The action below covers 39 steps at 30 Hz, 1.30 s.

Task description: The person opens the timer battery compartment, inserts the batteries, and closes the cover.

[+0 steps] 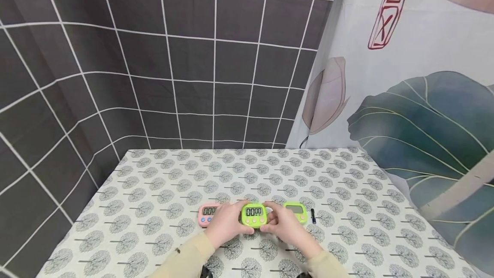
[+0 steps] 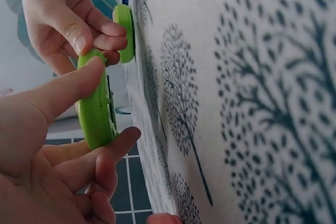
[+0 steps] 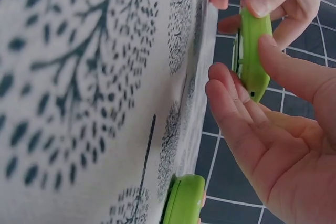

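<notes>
A dark grey curtain (image 1: 189,57) ruled with white lines forms the backdrop, and a pale hanging (image 1: 355,25) printed with large leaves and a red seal mark covers the right side. Below them, a table (image 1: 175,190) is spread with a white cloth patterned with grey trees.

Near the front of it, a person holds a lime-green digital timer (image 1: 254,216) between both hands, display facing the head camera and reading zeros, with a row of small buttons underneath. The left hand (image 1: 227,221) pinches one end of it in a narrow grip, thumb at the edge; the right hand (image 1: 286,223) pinches the opposite end just as narrowly, thumb at the rim and other fingers loosely extended. Both wrist views show the timer raised off the cloth (a flat piece juts from its back).

Just beside the left hand lies a pink digital timer (image 1: 207,212), partly covered by that hand, its blue buttons showing. By the right hand rests a second green timer (image 1: 295,209), its display blank. Just beyond that one lies a small dark cylindrical item (image 1: 313,216), too small to identify. Cream sleeves (image 1: 185,258) cover the forearms.
</notes>
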{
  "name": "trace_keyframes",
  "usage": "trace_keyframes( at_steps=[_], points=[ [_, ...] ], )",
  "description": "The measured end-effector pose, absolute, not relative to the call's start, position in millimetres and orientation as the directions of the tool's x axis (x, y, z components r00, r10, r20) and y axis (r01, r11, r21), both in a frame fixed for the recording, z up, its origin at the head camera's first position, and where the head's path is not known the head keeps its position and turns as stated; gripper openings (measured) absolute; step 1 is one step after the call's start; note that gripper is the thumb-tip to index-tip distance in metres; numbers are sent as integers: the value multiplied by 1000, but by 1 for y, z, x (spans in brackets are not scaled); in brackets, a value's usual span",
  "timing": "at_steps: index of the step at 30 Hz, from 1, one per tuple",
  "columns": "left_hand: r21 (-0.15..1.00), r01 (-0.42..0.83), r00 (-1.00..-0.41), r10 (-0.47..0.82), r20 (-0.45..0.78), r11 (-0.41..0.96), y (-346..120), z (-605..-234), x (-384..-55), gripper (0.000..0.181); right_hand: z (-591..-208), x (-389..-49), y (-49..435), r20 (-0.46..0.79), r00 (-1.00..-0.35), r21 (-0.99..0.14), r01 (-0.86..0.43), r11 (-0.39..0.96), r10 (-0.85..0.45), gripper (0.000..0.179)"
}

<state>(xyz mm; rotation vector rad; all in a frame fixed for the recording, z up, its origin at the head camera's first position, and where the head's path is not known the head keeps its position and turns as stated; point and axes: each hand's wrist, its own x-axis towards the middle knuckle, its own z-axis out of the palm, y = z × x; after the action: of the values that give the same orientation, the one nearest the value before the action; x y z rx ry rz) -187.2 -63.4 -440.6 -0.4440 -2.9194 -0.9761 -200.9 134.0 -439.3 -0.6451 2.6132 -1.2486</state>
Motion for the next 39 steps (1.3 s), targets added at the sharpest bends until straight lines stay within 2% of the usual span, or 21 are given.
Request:
trace_keyframes(
  at_steps=[15,23,39],
  points=[
    [469,302,-953,267,142,830,-61,-445,-191,79,-442,-204,131,-3,-890,-735,-307,605,-455,72],
    [381,313,-949,275,154,870,-59,-448,-194,81,-440,-205,124,-30,-896,-678,-308,668,-443,67],
    [331,295,-955,269,124,896,-55,-450,-198,82,-442,-206,121,-42,-911,-650,-287,703,-411,64]
  ],
)
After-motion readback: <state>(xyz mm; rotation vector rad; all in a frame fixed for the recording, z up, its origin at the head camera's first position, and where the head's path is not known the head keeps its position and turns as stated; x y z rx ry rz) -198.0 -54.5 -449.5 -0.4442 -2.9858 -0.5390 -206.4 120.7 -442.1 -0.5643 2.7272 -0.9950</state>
